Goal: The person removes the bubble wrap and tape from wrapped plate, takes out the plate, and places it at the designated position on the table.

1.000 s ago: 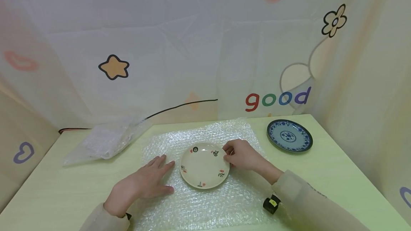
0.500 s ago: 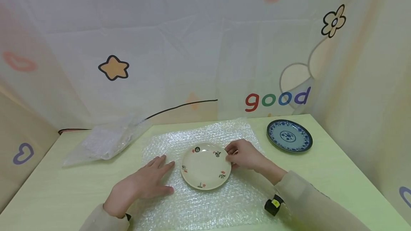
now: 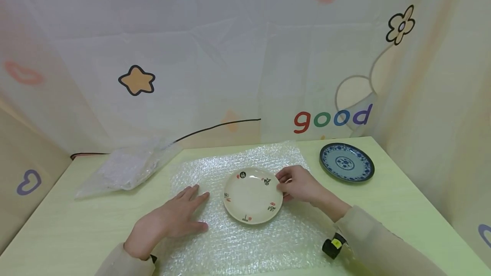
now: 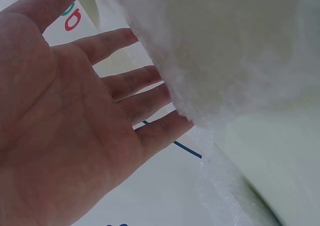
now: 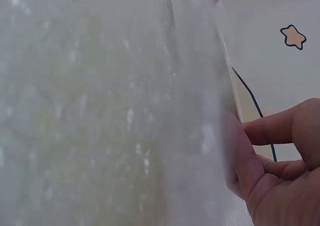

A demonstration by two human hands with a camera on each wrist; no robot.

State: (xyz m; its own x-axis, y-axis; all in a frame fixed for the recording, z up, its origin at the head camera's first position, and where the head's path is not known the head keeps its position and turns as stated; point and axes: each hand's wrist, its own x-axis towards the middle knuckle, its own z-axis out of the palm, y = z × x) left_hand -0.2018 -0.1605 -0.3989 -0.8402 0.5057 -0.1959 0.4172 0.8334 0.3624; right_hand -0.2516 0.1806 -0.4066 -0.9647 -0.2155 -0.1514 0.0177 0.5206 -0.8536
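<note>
A cream plate (image 3: 251,197) with small black and red characters round its rim lies over a sheet of bubble wrap (image 3: 245,246). At the plate's right rim, my right hand (image 3: 301,185) pinches the edge between thumb and fingers. In the right wrist view the thumb and fingers of that hand (image 5: 277,171) meet at the plate's thin edge, partly behind blurred wrap. To the left of the plate, my left hand (image 3: 168,220) rests on the wrap with straight, spread fingers, apart from the plate. Its palm (image 4: 75,106) fills the left side of the left wrist view.
A blue-patterned plate (image 3: 346,162) with a dark rim sits at the table's back right. At the back left lies a clear plastic bag (image 3: 122,169) with whitish contents. Behind the table (image 3: 414,225) hangs a printed curtain (image 3: 165,110).
My right hand has shifted a little to the right with the cream plate, widening the gap to my left hand. The left hand has stayed in place.
</note>
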